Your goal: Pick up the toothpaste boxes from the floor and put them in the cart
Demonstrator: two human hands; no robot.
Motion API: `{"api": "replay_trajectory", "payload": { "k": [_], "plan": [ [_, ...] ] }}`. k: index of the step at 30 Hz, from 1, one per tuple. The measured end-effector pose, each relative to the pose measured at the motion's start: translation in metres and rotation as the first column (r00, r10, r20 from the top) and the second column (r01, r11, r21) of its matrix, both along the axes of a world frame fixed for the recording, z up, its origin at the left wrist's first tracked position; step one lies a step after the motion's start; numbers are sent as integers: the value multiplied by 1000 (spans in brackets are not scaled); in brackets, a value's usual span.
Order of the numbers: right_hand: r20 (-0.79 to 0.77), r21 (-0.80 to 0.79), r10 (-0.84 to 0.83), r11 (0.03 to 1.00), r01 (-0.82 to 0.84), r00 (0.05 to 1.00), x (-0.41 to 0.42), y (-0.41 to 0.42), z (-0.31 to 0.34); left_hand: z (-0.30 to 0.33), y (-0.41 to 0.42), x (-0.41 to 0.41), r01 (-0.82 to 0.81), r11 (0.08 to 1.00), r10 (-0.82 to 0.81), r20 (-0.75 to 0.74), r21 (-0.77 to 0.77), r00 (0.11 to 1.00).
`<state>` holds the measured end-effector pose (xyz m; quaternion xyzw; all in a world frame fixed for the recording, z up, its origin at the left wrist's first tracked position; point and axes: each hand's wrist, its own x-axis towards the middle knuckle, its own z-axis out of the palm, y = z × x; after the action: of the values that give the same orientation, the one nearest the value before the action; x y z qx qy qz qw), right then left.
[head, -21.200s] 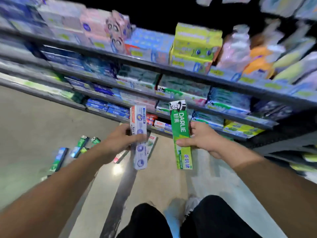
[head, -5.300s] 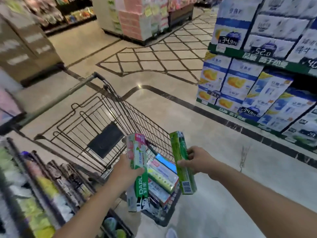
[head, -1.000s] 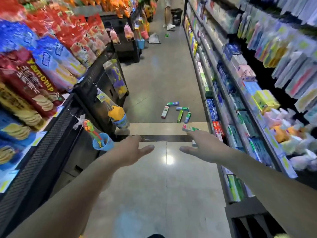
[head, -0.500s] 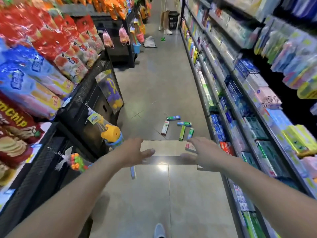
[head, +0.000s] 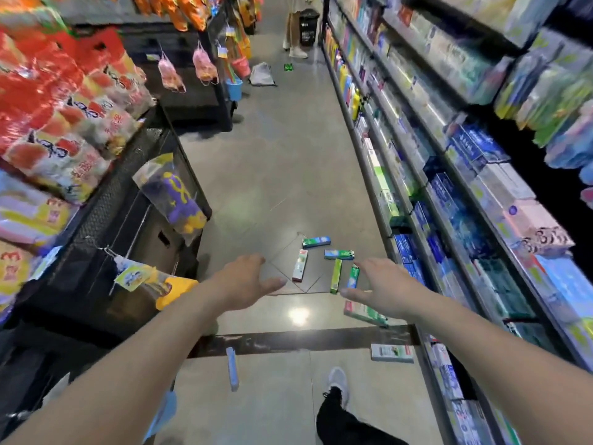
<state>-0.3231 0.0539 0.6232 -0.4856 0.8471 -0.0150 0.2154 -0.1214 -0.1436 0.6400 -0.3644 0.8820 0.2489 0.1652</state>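
Several toothpaste boxes lie scattered on the aisle floor ahead: a white-and-red box (head: pixel 299 265), a green box (head: pixel 336 275), a teal box (head: pixel 316 241), another teal box (head: pixel 339 254) and a green-blue box (head: pixel 353 276). Nearer lie a red-green box (head: pixel 364 313), a white box (head: pixel 391 353) by the shelf foot and a light-blue box (head: pixel 232 368). My left hand (head: pixel 245 284) and my right hand (head: pixel 383 285) are stretched forward above the floor, both empty with fingers spread. The cart is out of view.
Toothpaste shelves (head: pixel 455 194) line the right side. A snack rack (head: pixel 64 101) with hanging toys (head: pixel 173 194) stands on the left. Far down the aisle a person (head: pixel 296 33) stands beside a black basket (head: pixel 308 25); a grey bag (head: pixel 261 74) lies there.
I have walked forward down the aisle, so the boxes on the floor are closer and lower in view. Both hands stay empty and extended. My right foot has stepped ahead.
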Motion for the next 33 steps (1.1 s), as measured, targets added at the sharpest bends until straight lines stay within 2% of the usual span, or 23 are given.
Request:
{"api": "replay_trajectory", "payload": {
  "k": [8, 14, 19, 26, 29, 33],
  "plan": [
    [35, 65, 5, 998, -8, 999, -124, -97, -12, -3, -93, -118, -50, 998, 49, 18, 33, 999],
    [93, 90, -10, 996, 2, 996, -180, -154, -24, -10, -148, -174, -71, 994, 68, 35, 89, 997],
    [105, 97, -65, 994, 54, 992, -217, -200, -47, -31, -204, -223, -8, 994, 3, 50, 111, 999],
    [127, 157, -261, 958, 241, 957, -256, -263, -92, -76, -281, -305, 159, 972, -179, 107, 175, 978],
    [164, 170, -347, 932, 320, 923, -274, -282, -127, -113, -307, -343, 212, 955, -246, 152, 208, 957],
    [189, 203, -385, 915, 348, 903, -303, -300, -183, -178, -328, -392, 222, 947, -264, 168, 232, 950]
  ]
}}
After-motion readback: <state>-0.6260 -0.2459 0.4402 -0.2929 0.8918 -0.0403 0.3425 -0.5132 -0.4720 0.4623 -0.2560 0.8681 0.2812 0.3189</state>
